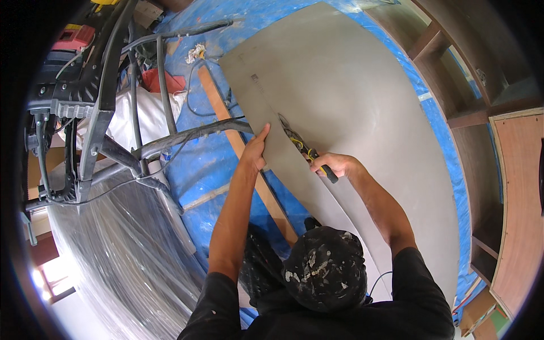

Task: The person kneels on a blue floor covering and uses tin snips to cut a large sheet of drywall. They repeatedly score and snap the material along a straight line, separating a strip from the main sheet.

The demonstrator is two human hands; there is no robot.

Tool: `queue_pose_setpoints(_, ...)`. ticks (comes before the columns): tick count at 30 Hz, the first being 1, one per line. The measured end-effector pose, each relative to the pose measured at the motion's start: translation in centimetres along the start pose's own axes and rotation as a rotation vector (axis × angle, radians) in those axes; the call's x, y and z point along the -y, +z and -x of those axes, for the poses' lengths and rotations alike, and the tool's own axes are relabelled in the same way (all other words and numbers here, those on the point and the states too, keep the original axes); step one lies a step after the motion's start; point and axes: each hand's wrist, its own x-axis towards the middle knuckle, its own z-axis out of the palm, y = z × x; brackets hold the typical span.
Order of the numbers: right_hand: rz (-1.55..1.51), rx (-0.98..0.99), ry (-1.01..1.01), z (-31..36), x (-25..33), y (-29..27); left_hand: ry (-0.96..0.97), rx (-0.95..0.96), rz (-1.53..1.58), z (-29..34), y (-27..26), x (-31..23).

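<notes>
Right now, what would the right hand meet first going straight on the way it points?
Its fingers hold black-and-yellow-handled snips, so the snips lead: likely first contact is the large flat grey sheet, just ahead of their tip. Depth around the tip is unclear.

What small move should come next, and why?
Probably one more short squeeze of the snips: they sit in the gray sheet's slit, faint marks lie ahead, the right grip holds their handles and the left grip holds the sheet's edge.
</notes>
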Motion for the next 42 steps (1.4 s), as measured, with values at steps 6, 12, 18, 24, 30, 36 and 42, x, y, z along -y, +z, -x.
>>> queue_pose_setpoints(6, -0.184, 0.204, -0.061, 0.1, 0.4, -0.2, -0.04, 0.056, -0.027, 0.5, 0.4, -0.8)
queue_pose_setpoints(12, 0.139, -0.241, -0.001, 0.9, 1.9, 3.7, 0.067, -0.073, -0.101, 1.4, 1.5, -0.4)
queue_pose_setpoints(18, 0.37, -0.39, 0.05, 1.4, 0.8, 5.0, 0.133, -0.064, -0.111, 1.7, 1.7, -0.6)
queue_pose_setpoints(24, 0.347, -0.357, 0.01, 1.2, -0.2, 4.7, 0.173, -0.07, -0.122, 2.2, 2.3, -0.7)
queue_pose_setpoints(30, 0.252, -0.31, 0.041, 2.8, 0.6, 6.1, 0.266, -0.124, -0.097, 2.7, 3.2, -0.6)
queue_pose_setpoints(36, 0.195, -0.32, 0.001, 1.3, 0.7, 5.3, 0.293, -0.136, -0.133, 3.6, 3.8, -0.5)
queue_pose_setpoints(42, 0.132, -0.355, -0.048, 0.0, 1.4, 5.3, 0.332, -0.139, -0.147, 4.0, 4.0, -0.2)
